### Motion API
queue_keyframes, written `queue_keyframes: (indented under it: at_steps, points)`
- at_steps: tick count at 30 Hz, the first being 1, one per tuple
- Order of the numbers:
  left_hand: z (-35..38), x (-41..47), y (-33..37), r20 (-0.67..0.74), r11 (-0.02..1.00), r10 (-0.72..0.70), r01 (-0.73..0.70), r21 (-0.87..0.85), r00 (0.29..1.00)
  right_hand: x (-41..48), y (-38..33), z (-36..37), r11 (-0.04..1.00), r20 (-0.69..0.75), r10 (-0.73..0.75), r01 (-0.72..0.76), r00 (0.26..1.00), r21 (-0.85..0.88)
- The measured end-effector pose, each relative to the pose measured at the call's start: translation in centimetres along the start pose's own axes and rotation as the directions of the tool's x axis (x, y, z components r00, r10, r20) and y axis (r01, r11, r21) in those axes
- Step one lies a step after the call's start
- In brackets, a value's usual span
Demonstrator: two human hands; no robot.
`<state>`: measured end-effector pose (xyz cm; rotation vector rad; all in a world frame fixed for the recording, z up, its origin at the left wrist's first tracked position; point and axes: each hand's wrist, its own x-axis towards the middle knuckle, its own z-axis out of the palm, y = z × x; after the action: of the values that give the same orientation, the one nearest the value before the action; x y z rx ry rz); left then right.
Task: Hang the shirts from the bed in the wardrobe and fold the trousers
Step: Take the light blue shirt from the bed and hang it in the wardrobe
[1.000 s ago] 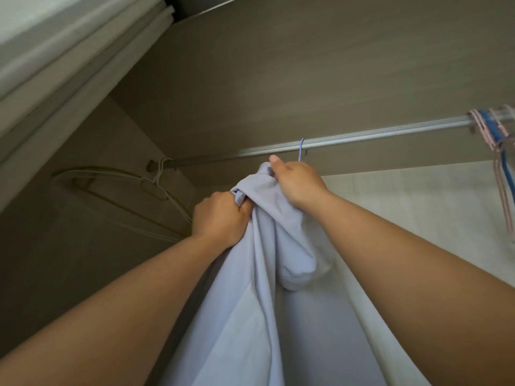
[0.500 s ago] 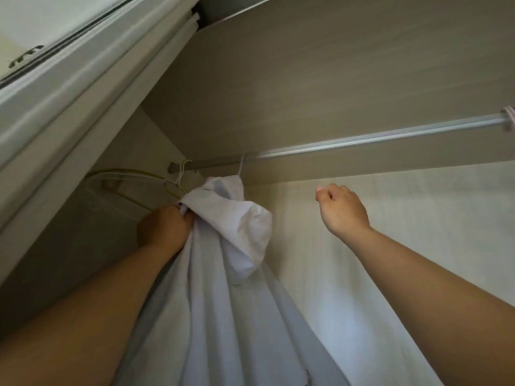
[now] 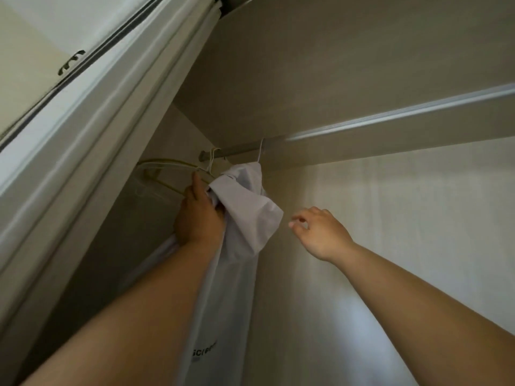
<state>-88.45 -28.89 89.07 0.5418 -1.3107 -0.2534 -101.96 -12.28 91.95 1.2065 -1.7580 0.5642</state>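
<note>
A pale lilac-white shirt (image 3: 245, 218) hangs from a thin wire hanger hook (image 3: 260, 151) on the metal wardrobe rail (image 3: 390, 118), near the rail's left end. My left hand (image 3: 199, 215) grips the shirt's left shoulder just below the collar. My right hand (image 3: 320, 232) hovers to the right of the shirt, apart from it, fingers loosely curled and holding nothing. Small dark lettering shows low on the shirt. No trousers or bed are in view.
Empty yellowish and white hangers (image 3: 167, 174) hang at the rail's left end, touching my left hand's fingers. The wardrobe's wooden top panel (image 3: 334, 65) is above, its pale back wall (image 3: 418, 232) to the right, and the white door frame (image 3: 83, 149) on the left.
My right hand let go of the shirt and moved off to the right. My left hand slid the hung shirt leftward along the rail toward the empty hangers.
</note>
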Motion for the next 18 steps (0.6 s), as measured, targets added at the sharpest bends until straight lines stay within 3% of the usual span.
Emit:
queue_keyframes:
  at_steps: [2,5,8,12,18]
  points:
    - [-0.7,-0.7,0.4,-0.049,0.997,0.073,-0.072,0.025,0.996,-0.4,-1.2,0.2,1.0,0.04,-0.026,0.026,0.999,0.008]
    - [-1.8,-2.0,1.2,-0.104,0.941,0.283,-0.255,0.221,0.953,-1.2,-3.1,0.4,0.997,0.071,-0.066,0.063,0.995,0.05]
    - [-3.1,-3.3,2.0,0.03,0.837,0.432,-0.413,0.36,0.901,-2.4,-4.8,0.7,0.99,0.074,-0.108,0.1,0.991,0.095]
    - [-4.9,-5.1,2.2,0.233,0.74,0.422,-0.481,0.47,0.876,-4.7,-6.6,1.1,0.98,0.041,-0.122,0.114,0.992,0.161]
    - [-8.0,-9.8,2.5,0.383,0.639,0.402,-0.554,0.533,0.832,-10.1,-7.5,1.6,0.974,0.02,-0.095,0.089,0.995,0.208]
